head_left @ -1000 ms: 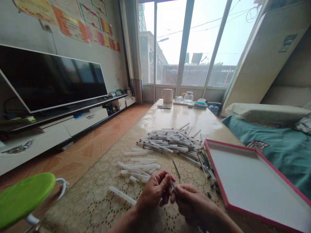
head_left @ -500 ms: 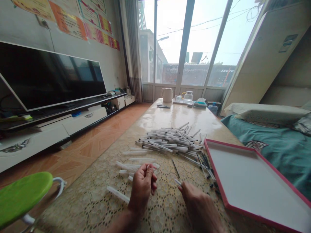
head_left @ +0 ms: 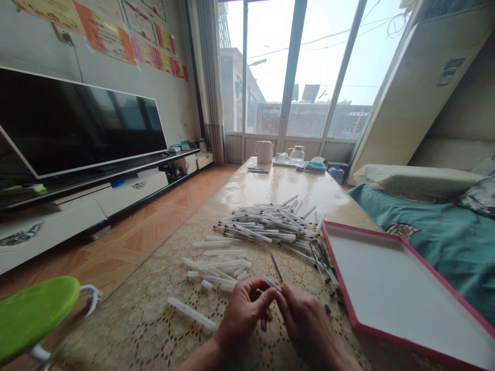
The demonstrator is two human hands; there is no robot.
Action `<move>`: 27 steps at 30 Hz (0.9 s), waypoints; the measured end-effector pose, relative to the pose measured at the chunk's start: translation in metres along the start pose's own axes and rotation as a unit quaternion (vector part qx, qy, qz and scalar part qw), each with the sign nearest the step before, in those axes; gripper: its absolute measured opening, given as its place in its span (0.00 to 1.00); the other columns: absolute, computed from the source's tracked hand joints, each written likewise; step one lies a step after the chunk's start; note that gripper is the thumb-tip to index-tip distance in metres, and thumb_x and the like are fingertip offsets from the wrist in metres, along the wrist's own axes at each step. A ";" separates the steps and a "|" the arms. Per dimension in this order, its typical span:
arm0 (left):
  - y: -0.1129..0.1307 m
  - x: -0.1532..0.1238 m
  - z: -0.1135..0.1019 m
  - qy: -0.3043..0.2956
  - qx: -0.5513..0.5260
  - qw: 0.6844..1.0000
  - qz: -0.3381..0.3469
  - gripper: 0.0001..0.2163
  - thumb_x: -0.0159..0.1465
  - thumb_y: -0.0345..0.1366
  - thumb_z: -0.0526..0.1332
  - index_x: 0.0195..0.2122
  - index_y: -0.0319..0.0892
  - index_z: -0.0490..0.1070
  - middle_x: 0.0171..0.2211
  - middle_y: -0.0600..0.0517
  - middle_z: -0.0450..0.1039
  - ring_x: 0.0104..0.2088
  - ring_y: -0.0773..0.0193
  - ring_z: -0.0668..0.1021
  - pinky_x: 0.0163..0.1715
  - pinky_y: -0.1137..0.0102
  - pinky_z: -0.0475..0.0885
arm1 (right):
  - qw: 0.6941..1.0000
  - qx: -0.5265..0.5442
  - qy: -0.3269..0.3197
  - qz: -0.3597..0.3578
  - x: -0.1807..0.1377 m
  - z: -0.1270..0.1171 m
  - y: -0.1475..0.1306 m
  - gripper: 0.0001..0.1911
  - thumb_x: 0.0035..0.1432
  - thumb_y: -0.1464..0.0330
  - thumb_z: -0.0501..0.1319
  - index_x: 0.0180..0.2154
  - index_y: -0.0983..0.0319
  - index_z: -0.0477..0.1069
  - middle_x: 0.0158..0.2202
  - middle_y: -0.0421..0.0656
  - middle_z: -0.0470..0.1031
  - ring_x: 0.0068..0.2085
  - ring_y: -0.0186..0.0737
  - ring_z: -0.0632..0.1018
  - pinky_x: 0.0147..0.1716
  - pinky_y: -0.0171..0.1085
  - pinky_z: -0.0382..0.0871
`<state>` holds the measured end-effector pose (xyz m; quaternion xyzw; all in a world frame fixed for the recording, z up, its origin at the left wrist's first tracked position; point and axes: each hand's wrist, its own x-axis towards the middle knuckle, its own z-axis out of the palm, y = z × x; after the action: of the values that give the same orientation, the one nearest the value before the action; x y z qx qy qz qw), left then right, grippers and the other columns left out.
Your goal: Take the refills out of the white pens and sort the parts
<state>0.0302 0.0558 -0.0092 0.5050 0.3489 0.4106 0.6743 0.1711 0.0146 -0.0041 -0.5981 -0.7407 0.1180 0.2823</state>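
Just left of the tray (head_left: 340,275), the left hand (head_left: 243,309) and right hand (head_left: 305,319) touched fingertips, both pinched on one pen (head_left: 270,283) lying crosswise between them.

Bare left hand (head_left: 243,309), right hand (head_left: 305,323), forearms (head_left: 199,356) seemingly bare.

Likely a home living room: television (head_left: 81,129); sofa (head_left: 436,232); balcony doors (head_left: 294,77).

Two hands (head_left: 244,312) (head_left: 305,322), one held pen (head_left: 270,282), one tray (head_left: 386,281), one stool (head_left: 34,314)
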 end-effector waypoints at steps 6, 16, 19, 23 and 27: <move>0.005 0.003 -0.003 0.061 -0.108 0.992 0.016 0.12 0.52 0.42 0.65 0.27 0.35 0.73 0.17 0.52 0.71 0.16 0.71 0.71 0.15 0.78 0.66 | 0.991 0.129 0.009 0.029 0.001 -0.004 -0.001 0.19 0.63 0.57 0.45 0.36 0.62 0.68 0.27 0.44 0.74 0.27 0.37 0.75 0.27 0.32 0.63; 0.014 0.006 -0.009 0.176 -0.162 0.970 0.035 0.13 0.50 0.42 0.67 0.29 0.37 0.71 0.20 0.51 0.75 0.23 0.65 0.77 0.26 0.73 0.73 | 0.923 0.360 -0.007 0.137 0.006 -0.001 0.022 0.26 0.57 0.48 0.46 0.25 0.63 0.63 0.15 0.34 0.60 0.13 0.26 0.59 0.14 0.28 0.51; 0.013 0.006 -0.009 0.170 -0.154 0.973 0.037 0.13 0.50 0.42 0.67 0.29 0.36 0.71 0.20 0.51 0.75 0.22 0.66 0.77 0.25 0.74 0.73 | 0.928 0.349 -0.012 0.126 0.005 0.002 0.024 0.25 0.58 0.49 0.47 0.25 0.63 0.63 0.15 0.34 0.60 0.14 0.26 0.59 0.14 0.28 0.52; 0.013 0.006 -0.010 0.178 -0.155 0.971 0.031 0.14 0.49 0.41 0.67 0.29 0.36 0.71 0.19 0.51 0.75 0.21 0.67 0.77 0.25 0.74 0.74 | 0.929 0.348 -0.023 0.122 0.004 -0.001 0.021 0.21 0.59 0.53 0.50 0.26 0.63 0.62 0.18 0.35 0.63 0.17 0.28 0.64 0.17 0.29 0.56; 0.012 0.007 -0.010 0.188 -0.158 0.969 0.025 0.14 0.48 0.42 0.68 0.29 0.36 0.71 0.19 0.51 0.75 0.21 0.66 0.77 0.24 0.74 0.74 | 0.929 0.353 0.009 0.109 0.004 -0.004 0.016 0.17 0.58 0.56 0.54 0.28 0.63 0.63 0.22 0.38 0.67 0.22 0.31 0.69 0.22 0.30 0.63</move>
<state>0.0217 0.0681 -0.0005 0.3143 0.3876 0.5648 0.6573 0.1856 0.0217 -0.0076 -0.5383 -0.5791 0.3963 0.4668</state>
